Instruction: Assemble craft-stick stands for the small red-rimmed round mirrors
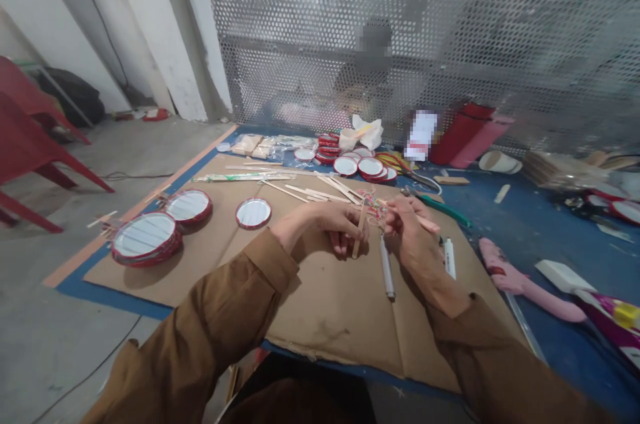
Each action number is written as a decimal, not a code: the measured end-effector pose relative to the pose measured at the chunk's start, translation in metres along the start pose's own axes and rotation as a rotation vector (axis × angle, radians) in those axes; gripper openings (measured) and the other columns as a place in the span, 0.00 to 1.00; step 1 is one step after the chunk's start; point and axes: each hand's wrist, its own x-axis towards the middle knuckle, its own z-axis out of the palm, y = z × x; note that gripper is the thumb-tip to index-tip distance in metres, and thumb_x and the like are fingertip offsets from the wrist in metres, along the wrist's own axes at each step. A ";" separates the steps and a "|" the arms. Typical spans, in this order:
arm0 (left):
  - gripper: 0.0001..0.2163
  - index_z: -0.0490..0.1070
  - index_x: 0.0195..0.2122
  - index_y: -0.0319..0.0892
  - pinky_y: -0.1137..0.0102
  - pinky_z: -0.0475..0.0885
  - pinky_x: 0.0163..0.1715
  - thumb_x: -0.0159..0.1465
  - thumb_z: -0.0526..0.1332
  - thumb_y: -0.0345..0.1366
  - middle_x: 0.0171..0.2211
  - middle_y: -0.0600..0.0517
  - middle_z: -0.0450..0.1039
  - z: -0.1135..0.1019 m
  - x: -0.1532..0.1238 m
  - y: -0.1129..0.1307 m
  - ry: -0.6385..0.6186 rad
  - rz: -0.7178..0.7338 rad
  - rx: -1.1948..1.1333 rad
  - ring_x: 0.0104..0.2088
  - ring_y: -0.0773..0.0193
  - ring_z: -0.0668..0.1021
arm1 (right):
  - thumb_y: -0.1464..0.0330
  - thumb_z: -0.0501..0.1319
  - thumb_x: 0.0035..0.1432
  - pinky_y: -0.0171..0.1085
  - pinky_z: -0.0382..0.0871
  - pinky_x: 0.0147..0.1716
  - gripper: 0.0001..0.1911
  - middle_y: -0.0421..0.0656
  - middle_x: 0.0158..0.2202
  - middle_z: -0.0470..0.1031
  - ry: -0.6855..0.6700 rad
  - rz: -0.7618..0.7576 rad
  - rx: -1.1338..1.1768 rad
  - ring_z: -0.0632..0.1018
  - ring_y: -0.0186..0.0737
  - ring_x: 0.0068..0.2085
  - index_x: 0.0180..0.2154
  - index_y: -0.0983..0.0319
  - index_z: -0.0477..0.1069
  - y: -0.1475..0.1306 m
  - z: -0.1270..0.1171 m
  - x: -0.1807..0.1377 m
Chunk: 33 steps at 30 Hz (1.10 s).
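Note:
My left hand [330, 224] is closed around a flat wooden stick [358, 232] that stands nearly upright over the brown cardboard sheet [320, 304]. My right hand [411, 227] is closed too, pinching another thin wooden stick [425, 221] and a tangle of coloured threads [373, 205] between the two hands. Both hands sit close together above the cardboard. A white marker [387, 269] lies just below them and a second white pen [449, 257] lies beside my right wrist.
Red-rimmed round mirrors lie at the left [146, 238], [189, 205], [253, 213] and in a heap at the back [357, 164]. Loose wooden sticks [320, 191] are scattered behind the hands. A pink glue gun [520, 281] rests on the blue mat [560, 231]. Red chairs [30, 144] stand at left.

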 end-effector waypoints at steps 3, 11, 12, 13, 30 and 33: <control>0.12 0.75 0.37 0.38 0.72 0.78 0.23 0.56 0.71 0.39 0.28 0.50 0.80 0.002 -0.002 0.001 0.001 0.003 0.018 0.23 0.64 0.81 | 0.48 0.65 0.55 0.29 0.59 0.15 0.20 0.34 0.19 0.69 -0.038 0.022 0.013 0.68 0.30 0.18 0.33 0.59 0.72 -0.003 -0.002 -0.003; 0.18 0.75 0.37 0.38 0.72 0.78 0.25 0.57 0.72 0.48 0.27 0.51 0.79 0.001 -0.002 0.001 -0.055 -0.010 -0.009 0.24 0.63 0.82 | 0.44 0.66 0.52 0.29 0.61 0.14 0.25 0.34 0.22 0.72 -0.128 0.100 0.025 0.70 0.31 0.17 0.36 0.58 0.71 0.002 -0.003 0.002; 0.18 0.75 0.37 0.38 0.71 0.78 0.25 0.57 0.72 0.48 0.27 0.51 0.78 0.000 -0.002 0.000 -0.048 -0.013 -0.019 0.24 0.63 0.82 | 0.44 0.66 0.52 0.29 0.60 0.13 0.25 0.34 0.22 0.72 -0.121 0.090 0.032 0.70 0.31 0.17 0.36 0.58 0.71 0.004 -0.002 0.004; 0.18 0.75 0.37 0.38 0.71 0.78 0.25 0.58 0.72 0.49 0.26 0.51 0.78 0.000 -0.001 0.000 -0.038 -0.017 -0.024 0.24 0.63 0.82 | 0.44 0.66 0.52 0.29 0.58 0.13 0.24 0.34 0.22 0.71 -0.110 0.081 0.047 0.70 0.31 0.17 0.36 0.58 0.71 0.006 -0.002 0.006; 0.09 0.70 0.36 0.37 0.71 0.78 0.25 0.66 0.63 0.39 0.27 0.50 0.78 -0.002 0.002 -0.001 -0.012 -0.009 0.043 0.25 0.63 0.82 | 0.53 0.60 0.61 0.33 0.67 0.24 0.15 0.35 0.21 0.70 -0.057 -0.131 -0.157 0.72 0.34 0.23 0.36 0.58 0.67 -0.019 0.024 -0.043; 0.08 0.69 0.37 0.38 0.70 0.79 0.25 0.67 0.63 0.38 0.28 0.49 0.78 -0.001 0.002 0.000 -0.003 -0.004 0.026 0.25 0.63 0.82 | 0.53 0.60 0.61 0.33 0.65 0.22 0.15 0.35 0.22 0.68 -0.023 -0.120 -0.200 0.71 0.34 0.23 0.35 0.58 0.67 -0.014 0.022 -0.037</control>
